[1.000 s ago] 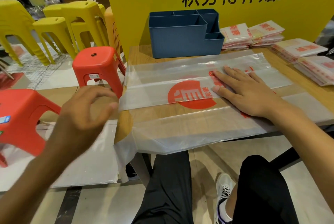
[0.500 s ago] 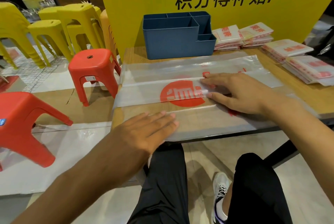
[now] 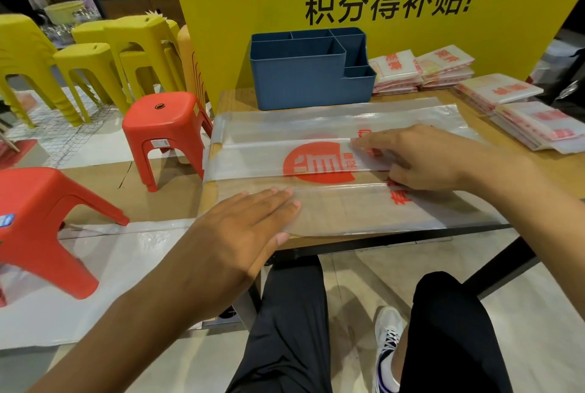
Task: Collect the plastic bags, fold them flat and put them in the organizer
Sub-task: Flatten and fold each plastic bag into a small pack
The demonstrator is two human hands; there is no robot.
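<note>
One clear plastic bag [image 3: 332,152] with a red round logo lies spread on the one wooden table [image 3: 228,98]. One blue organizer [image 3: 304,82] stands behind it; five open compartments can be counted in it. Four stacks of folded bags [image 3: 395,72] lie to the right of the organizer. Red stools: two, one near the table corner [image 3: 164,126] and one at the left edge [image 3: 41,218]. Yellow stools [image 3: 95,66]: several, nested, exact number not determinable. Hands on the bag: two, left hand [image 3: 247,228] and right hand [image 3: 421,155]. One shoe [image 3: 387,345] is visible below.
</note>
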